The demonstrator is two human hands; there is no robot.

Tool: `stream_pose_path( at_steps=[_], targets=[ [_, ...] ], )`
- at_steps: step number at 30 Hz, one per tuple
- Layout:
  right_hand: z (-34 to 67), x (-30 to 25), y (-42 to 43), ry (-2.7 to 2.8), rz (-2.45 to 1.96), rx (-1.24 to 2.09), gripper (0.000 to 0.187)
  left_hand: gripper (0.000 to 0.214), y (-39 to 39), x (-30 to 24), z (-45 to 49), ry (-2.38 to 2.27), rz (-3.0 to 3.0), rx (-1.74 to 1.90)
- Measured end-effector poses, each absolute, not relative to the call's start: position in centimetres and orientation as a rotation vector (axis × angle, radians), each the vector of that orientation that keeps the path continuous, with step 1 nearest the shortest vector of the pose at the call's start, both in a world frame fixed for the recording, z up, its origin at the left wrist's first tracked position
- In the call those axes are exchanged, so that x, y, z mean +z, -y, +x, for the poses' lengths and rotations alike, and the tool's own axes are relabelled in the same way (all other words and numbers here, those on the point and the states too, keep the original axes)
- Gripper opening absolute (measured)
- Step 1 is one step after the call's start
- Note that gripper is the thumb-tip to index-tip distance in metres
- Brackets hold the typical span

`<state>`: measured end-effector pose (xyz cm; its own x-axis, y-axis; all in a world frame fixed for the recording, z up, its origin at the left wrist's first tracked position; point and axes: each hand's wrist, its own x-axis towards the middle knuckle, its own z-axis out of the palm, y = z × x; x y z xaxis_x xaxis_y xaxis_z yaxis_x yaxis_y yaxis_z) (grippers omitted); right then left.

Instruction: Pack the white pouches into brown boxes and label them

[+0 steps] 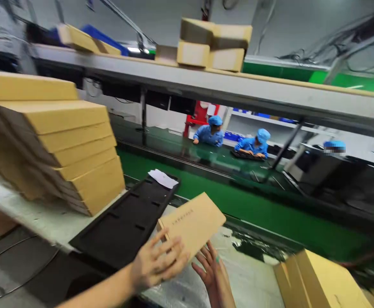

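A small closed cardboard box (195,222) with a line of dark print on top is tilted above the worktable. My left hand (159,261) grips its near left end, fingers laid over the top and side. Just below the box's near right edge is my right hand (210,265), palm up with fingers apart. Its fingertips come close to the edge, and whether they touch it cannot be made out. To the left of the box lies a black tray (125,218) with shallow slots, a white paper (163,178) at its far end.
Stacked cardboard boxes (87,158) lean at left; more boxes (321,282) stand at lower right. A green conveyor belt (254,205) runs behind the table (247,273). Above it spans a shelf (135,68) with cartons (212,45). Several people in blue caps sit across the line.
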<state>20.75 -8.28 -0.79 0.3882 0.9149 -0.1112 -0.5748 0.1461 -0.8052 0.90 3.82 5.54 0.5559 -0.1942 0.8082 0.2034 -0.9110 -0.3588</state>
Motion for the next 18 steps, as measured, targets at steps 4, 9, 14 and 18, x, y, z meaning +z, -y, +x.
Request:
stream_pose_path(
  at_steps=[4, 9, 14, 18],
  targets=[
    [22.2, -4.5, 10.6, 0.334, -1.048, 1.082, 0.062, 0.022, 0.1, -3.4, 6.4, 0.092, -2.527, -1.542],
    [23.9, -7.6, 13.1, 0.236, -1.246, 1.017, 0.051, 0.028, 1.0, -8.3, 8.2, 0.056, -2.773, -1.486],
    [24.9, -8.4, 13.2, 0.109, -1.441, 0.826, 0.06, 0.04, 1.9, -10.5, 7.7, 0.079, -3.024, -1.23],
    [23.2, -7.1, 12.6, 0.098, -1.365, 0.764, 0.07, 0.057, 3.3, -11.0, 8.1, 0.214, -3.14, -1.199]
  ],
)
